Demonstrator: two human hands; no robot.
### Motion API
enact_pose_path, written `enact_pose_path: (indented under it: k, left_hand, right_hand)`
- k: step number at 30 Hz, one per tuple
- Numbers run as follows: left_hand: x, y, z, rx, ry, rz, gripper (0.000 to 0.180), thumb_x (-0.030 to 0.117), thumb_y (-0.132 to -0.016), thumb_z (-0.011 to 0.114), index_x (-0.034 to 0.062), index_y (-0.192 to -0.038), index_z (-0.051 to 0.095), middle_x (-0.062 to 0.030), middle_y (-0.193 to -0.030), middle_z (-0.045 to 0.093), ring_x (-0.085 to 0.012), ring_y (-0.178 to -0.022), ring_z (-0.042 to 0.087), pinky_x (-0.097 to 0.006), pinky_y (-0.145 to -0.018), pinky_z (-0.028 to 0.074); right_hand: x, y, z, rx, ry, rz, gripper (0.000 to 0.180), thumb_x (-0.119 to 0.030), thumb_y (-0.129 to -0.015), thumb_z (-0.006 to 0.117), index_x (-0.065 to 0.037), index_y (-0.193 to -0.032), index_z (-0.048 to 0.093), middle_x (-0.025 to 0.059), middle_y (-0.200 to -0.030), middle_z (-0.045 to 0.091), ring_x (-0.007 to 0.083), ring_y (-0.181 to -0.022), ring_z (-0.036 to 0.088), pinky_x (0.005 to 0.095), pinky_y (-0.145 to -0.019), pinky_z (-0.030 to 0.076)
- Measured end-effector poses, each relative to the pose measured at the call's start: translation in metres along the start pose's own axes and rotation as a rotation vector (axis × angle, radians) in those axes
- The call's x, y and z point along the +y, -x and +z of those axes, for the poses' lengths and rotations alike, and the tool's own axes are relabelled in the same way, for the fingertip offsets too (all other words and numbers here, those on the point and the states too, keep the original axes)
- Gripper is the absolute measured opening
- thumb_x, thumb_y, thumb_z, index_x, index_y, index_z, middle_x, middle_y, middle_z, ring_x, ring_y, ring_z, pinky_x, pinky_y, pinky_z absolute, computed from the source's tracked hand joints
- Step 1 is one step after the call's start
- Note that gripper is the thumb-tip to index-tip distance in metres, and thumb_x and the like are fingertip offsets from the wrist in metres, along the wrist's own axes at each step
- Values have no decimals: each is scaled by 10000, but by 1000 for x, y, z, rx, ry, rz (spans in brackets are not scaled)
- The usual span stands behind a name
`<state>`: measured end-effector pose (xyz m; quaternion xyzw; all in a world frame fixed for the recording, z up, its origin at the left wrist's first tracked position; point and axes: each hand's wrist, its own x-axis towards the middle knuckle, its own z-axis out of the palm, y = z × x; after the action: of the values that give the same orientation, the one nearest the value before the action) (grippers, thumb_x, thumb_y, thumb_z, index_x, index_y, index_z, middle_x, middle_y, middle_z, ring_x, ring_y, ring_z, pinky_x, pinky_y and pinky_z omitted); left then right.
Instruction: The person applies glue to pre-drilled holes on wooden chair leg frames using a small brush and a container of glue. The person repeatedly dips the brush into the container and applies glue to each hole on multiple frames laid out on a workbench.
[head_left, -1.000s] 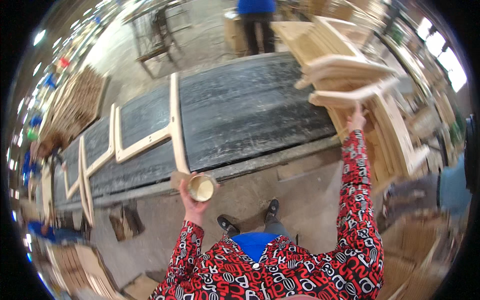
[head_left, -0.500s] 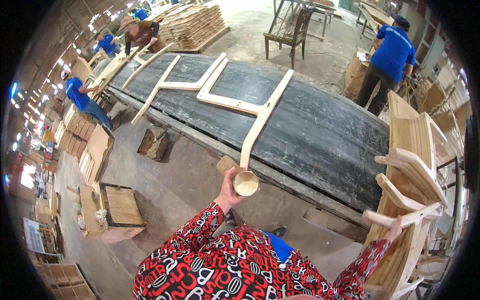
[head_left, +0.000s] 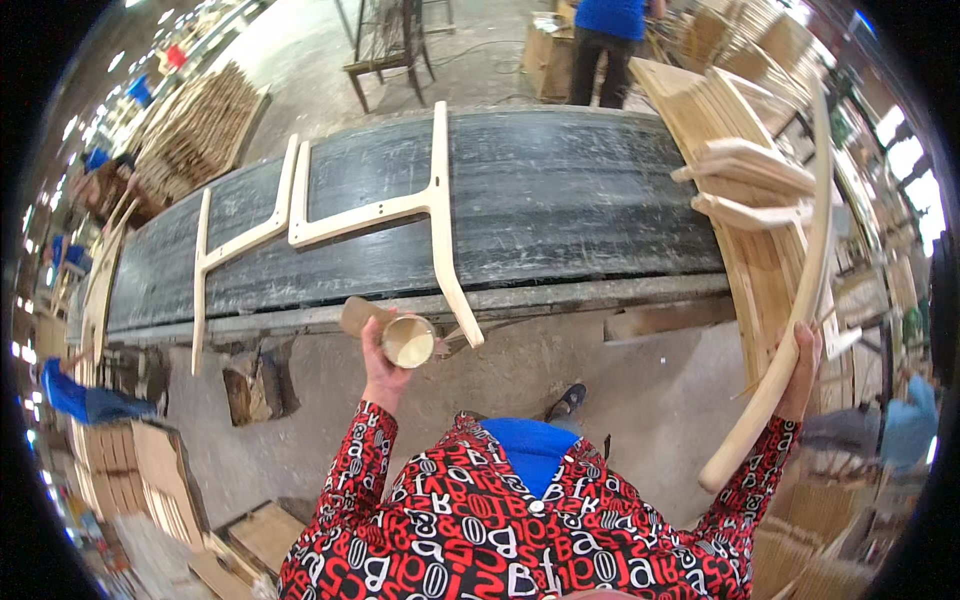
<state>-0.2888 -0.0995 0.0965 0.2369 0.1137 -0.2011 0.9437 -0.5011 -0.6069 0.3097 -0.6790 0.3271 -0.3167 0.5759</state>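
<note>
My left hand (head_left: 382,365) grips a small round cup (head_left: 410,345) with a pale cream filling. A flat brown pad (head_left: 357,315) with a rounded end juts out beside the cup on the same hand. My right hand (head_left: 801,372) is closed around a long, curved wooden chair part (head_left: 745,435), which stands tilted up along the right side. On a long black belt-like surface (head_left: 570,200) lie two pale wooden chair side frames. The nearer frame (head_left: 445,235) overhangs the front edge just right of the cup, and the other frame (head_left: 240,243) lies to its left.
A wooden rack of boards (head_left: 755,270) with stacked chair parts (head_left: 755,165) borders the belt's right end. A person in blue (head_left: 608,25) stands behind the belt. Stacked planks (head_left: 195,125) and a dark chair (head_left: 385,60) are farther back. Cardboard (head_left: 165,475) lies at the left.
My right hand has lifted the wooden chair part from the stack at the right and holds it upright. The view has turned right, and my left hand still holds the cup.
</note>
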Motion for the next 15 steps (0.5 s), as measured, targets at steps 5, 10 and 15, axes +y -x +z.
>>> enact_pose_path:
  k: [5,10,15]
  left_hand:
    - [38,18,-22,54,0,37,401,470,-859,537,162,-1113,577,-72,-1108,610,-293,-1063,570,-645,-916,401]
    - [48,29,-29,71,34,68,411,474,-861,533,163,-1126,576,-74,-1136,590,-294,-1082,557,-659,-929,380]
    - [66,47,-48,200,18,185,433,489,-862,505,161,-1139,559,-75,-1148,577,-324,-1085,551,-676,-909,387]
  right_hand:
    - [-62,54,42,-478,-346,-116,762,-397,-819,578,47,-1375,304,20,-607,469,96,-418,446,211,-346,380]
    - [-94,49,100,-794,-516,-33,756,-353,-815,593,75,-1359,289,57,-591,472,129,-405,450,229,-332,387]
    - [-46,14,229,-835,-363,65,642,-360,-776,611,41,-1242,425,46,-627,517,86,-435,476,200,-369,409]
